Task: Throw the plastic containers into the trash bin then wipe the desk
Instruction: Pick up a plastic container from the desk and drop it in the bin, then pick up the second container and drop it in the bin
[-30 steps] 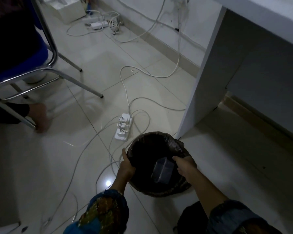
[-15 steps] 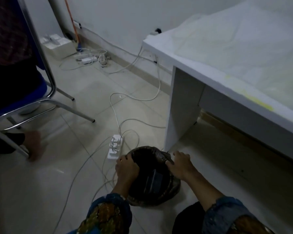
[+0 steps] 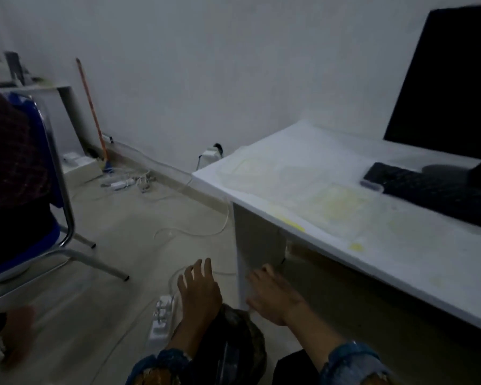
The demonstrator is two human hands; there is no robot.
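hands: I see left hand (image 3: 199,291), right hand (image 3: 274,298) apart, fingers spread, empty
trash bin (image 3: 242,336): just below them

Both hands reach forward and low, backs turned up toward the camera. The left hand (image 3: 199,291) has its fingers straight and slightly fanned, pointing away from the body. The right hand (image 3: 272,298) lies beside it, a little apart, with its fingers loosely spread and blurred. Both arms are bare from the wrist back to the left sleeve (image 3: 161,366) and right sleeve (image 3: 353,362), which are blue and patterned, at the bottom edge.
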